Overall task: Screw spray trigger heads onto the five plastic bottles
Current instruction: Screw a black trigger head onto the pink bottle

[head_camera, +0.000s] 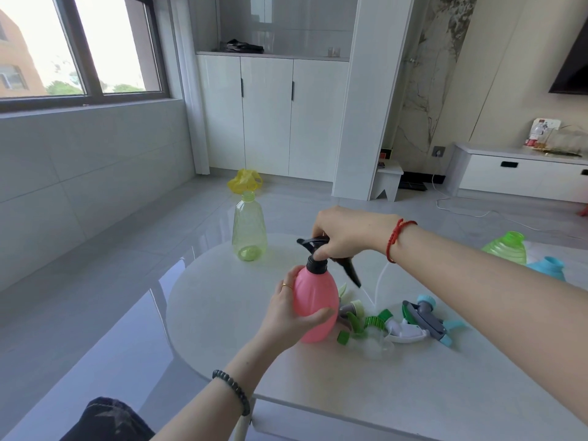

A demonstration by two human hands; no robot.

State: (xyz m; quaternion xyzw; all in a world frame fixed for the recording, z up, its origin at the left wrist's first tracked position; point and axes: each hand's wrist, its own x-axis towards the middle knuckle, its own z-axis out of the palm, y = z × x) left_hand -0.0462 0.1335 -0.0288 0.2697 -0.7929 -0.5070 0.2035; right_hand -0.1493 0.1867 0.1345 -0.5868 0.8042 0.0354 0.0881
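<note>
gripping pink bottle [315, 305] left hand [288, 316], right hand [346, 232] atop black trigger head [318, 249].

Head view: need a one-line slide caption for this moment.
Left hand steadies the pink bottle while the right hand grips the black trigger head at its neck.

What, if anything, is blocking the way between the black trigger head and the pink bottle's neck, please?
Nothing visible: the black trigger head already sits on the pink bottle, gripped by the right hand, while the left hand holds the bottle's body.
</note>
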